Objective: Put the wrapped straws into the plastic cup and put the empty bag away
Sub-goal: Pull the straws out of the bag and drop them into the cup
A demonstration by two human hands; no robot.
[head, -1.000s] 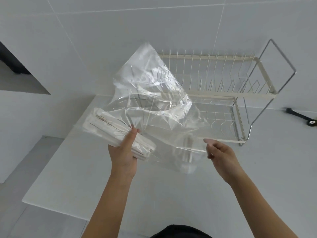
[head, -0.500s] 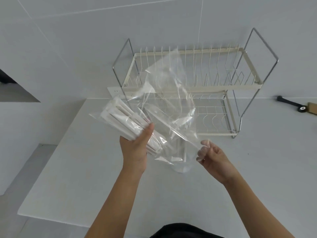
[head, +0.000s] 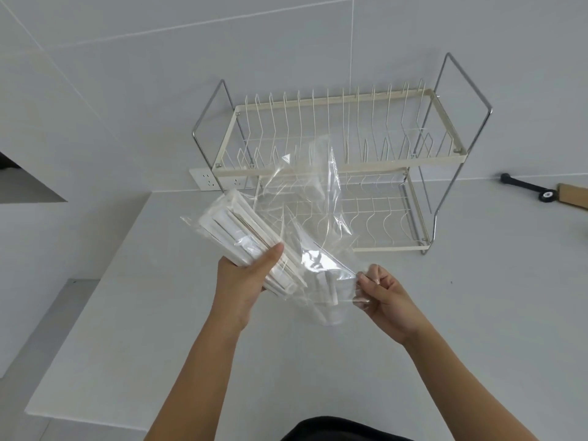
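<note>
Arms: two bare forearms rise from the lower edge of the head view, uncovered from elbow to wrist, no sleeve on either.
Left hand [head: 243, 286]: bare, no glove, ring or band showing; the thumbnail is short and plain.
Right hand [head: 386, 302]: bare, no glove; the fingernails that show are short and unpainted.
Wrists: no watch, strap or bracelet on either one.
Dark black garment [head: 337, 430]: a rounded patch of plain cloth at the bottom middle of the view, between the two forearms; smooth, with no print or seam to be made out; which piece of clothing it is cannot be told.
</note>
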